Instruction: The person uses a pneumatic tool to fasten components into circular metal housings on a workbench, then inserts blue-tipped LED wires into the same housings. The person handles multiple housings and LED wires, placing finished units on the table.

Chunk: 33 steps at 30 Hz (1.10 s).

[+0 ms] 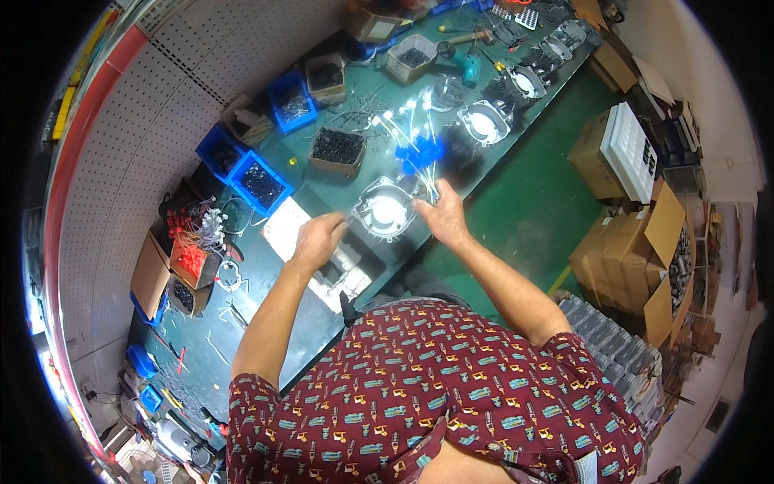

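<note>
In my right hand (445, 218) is a bunch of thin pale wires (422, 155), with bright blue parts at mid-length and small white ends fanned out away from me. My thumb and fingers close round its near end. My left hand (322, 237) hovers over the bench's near side, fingers curled together; whatever they may hold is too small to make out. Between my hands sits a grey metal housing (364, 212) with a brightly lit round centre. My right hand is just beside its right edge. Similar housings (486, 123) stand farther along the bench.
Beyond my hands is a cardboard box of small black parts (338, 151). Blue bins (260, 183) of small parts line the pegboard wall. A teal power drill (468, 64) lies at the back. Open cartons (617, 262) stand on the green floor to the right.
</note>
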Available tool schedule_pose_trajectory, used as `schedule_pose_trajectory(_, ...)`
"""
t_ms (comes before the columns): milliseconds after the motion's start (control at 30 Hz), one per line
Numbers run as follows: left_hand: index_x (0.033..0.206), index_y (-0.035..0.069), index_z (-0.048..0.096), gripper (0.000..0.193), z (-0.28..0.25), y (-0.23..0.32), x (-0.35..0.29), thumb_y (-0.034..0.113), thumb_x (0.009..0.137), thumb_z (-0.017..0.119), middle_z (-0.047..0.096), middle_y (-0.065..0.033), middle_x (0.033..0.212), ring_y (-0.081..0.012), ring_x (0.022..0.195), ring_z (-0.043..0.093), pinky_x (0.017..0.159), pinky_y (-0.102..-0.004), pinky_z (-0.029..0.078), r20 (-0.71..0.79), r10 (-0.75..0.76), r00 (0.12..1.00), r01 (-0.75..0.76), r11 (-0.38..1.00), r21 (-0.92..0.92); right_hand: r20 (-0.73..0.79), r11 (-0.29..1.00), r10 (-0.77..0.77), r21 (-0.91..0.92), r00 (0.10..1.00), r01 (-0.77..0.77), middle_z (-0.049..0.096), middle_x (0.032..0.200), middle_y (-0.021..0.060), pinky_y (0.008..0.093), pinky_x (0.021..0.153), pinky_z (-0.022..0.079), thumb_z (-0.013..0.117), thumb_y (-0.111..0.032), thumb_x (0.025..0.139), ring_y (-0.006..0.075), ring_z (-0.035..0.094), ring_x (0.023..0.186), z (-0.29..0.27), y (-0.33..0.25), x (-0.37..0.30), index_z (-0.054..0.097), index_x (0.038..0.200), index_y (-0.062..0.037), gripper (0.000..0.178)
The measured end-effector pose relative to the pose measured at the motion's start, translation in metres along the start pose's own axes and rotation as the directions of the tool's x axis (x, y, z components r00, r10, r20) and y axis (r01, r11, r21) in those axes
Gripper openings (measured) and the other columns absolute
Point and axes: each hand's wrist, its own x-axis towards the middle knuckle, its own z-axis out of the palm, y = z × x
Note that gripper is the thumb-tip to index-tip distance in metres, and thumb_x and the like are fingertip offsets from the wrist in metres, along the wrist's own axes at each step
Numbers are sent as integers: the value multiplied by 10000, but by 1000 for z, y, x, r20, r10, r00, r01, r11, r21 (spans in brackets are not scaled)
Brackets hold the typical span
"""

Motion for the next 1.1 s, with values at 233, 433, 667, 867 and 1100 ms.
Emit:
schedule_pose_trajectory(233,954,58,709,319,19,-33,17,314,1059,550,556,48,726,-65,630,480,568,-242,377,409,-289,866,474,737,-482,10,1000,4,1,1000,-4,692,895,235,462,755,535,826,-194,769,378,693,824,0,3,0,598,1050,33,427)
schedule_pose_trajectory(433,842,115,637,260,7,-33,31,312,1012,645,541,69,720,-48,629,456,563,-221,352,577,-271,770,594,634,-495,2,1000,-4,-11,1000,4,699,900,239,465,761,537,831,-203,765,383,698,834,1,0,0,602,1056,36,441)
schedule_pose_trajectory(667,790,120,619,230,8,-36,37,252,950,719,547,67,715,-49,630,469,570,-223,365,583,-242,775,601,568,-563,7,999,27,46,1000,-27,707,880,219,443,743,543,818,-200,769,335,702,799,1,2,0,612,1066,20,423)
schedule_pose_trajectory(867,844,34,653,114,35,-40,17,107,913,707,610,-11,747,-136,676,570,627,-278,445,230,-205,951,299,794,-530,-1,998,24,50,1000,-24,705,856,202,428,733,543,808,-202,772,314,699,777,0,-3,-1,606,1069,11,418)
schedule_pose_trajectory(1100,1042,18,666,140,31,-3,3,94,925,661,620,-190,832,-297,761,638,698,-386,504,-128,53,990,-52,999,13,-77,992,-121,-49,990,118,670,809,106,342,606,534,788,-147,813,163,641,657,3,5,-2,609,1046,8,333)
